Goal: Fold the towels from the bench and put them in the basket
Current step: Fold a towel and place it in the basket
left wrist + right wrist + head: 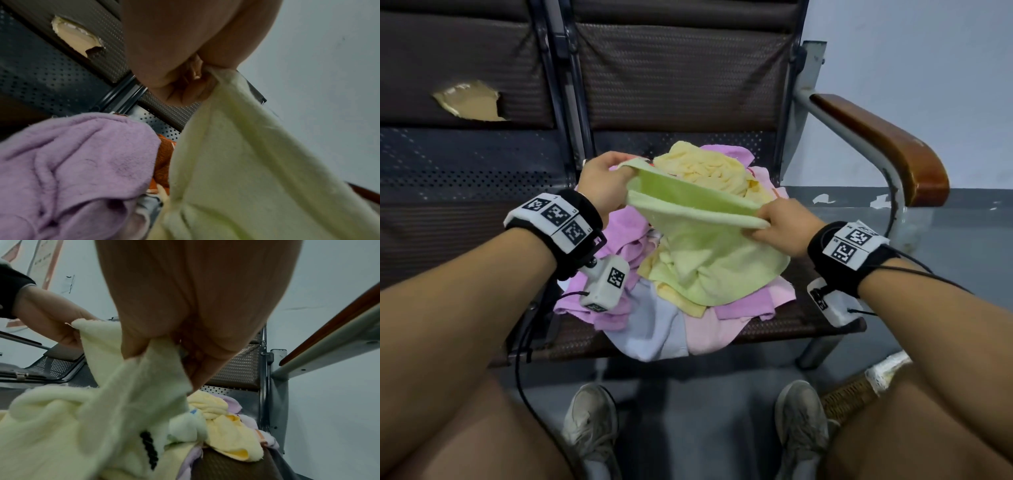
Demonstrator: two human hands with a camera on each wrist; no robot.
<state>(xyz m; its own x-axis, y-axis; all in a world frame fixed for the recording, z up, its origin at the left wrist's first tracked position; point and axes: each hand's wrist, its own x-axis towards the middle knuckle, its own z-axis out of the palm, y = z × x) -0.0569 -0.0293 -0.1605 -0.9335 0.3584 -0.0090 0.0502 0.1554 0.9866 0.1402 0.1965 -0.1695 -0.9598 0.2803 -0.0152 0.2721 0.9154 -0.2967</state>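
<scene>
Pale green terry towel (698, 240): held up over the pile, its top edge stretched between both hands, the lower part draped onto the heap below. Left hand (602, 185): grip closed on the towel's far-left corner, thumb and fingers pinching the hem; the left wrist view shows the fingers (191, 84) curled round the cloth. Right hand (787, 226): grip likewise pinched shut on the near-right corner; the right wrist view shows cloth bunched between thumb and fingers (201, 363).

Heap of loose towels (674, 308): lies on the seat of the desk (808, 322), a dark perforated-metal waiting seat. Contents include a crumpled pale yellow towel (705, 168) at the back, lilac-pink towels (626, 229) to the left, a pale blue-grey towel (654, 329) and a light pink towel (709, 332) hanging over the front edge.

Brown wooden armrest (883, 147): on the desk's right side. Woven wicker basket (849, 394): on the floor at lower right, partly hidden behind the right arm.
</scene>
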